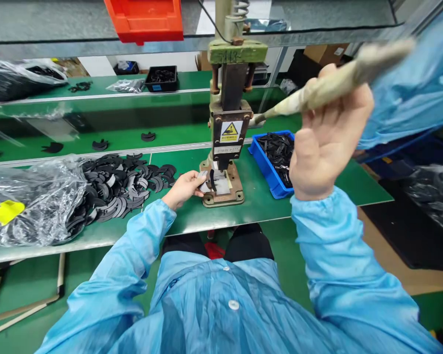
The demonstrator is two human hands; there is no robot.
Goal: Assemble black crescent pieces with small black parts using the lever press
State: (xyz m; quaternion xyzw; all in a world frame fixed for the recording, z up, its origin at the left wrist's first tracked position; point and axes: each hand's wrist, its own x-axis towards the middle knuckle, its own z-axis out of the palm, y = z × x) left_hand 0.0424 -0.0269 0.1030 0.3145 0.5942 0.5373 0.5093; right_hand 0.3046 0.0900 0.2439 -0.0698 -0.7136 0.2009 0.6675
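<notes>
My left hand (pixel 184 189) is closed in a pinch on a curved dark plastic piece (pixel 205 187) at the base of a hand press (pixel 233 88). The piece lies against the fixture (pixel 222 186) below the ram, partly hidden by my fingers. Raised at the right, my right hand (pixel 327 147) has its fingers around the wrapped press lever (pixel 323 91), palm facing me and thumb off the grip. The lever's outer end is blurred. The ram (pixel 224 161) sits low, just above the fixture.
Left of the press lies a heap of curved dark pieces (pixel 121 184), spilling from a clear plastic bag (pixel 33 201). A blue bin (pixel 276 189) of black parts stands at the right. An orange bin (pixel 143 19) hangs overhead. A person's blue sleeve (pixel 413 83) shows at upper right.
</notes>
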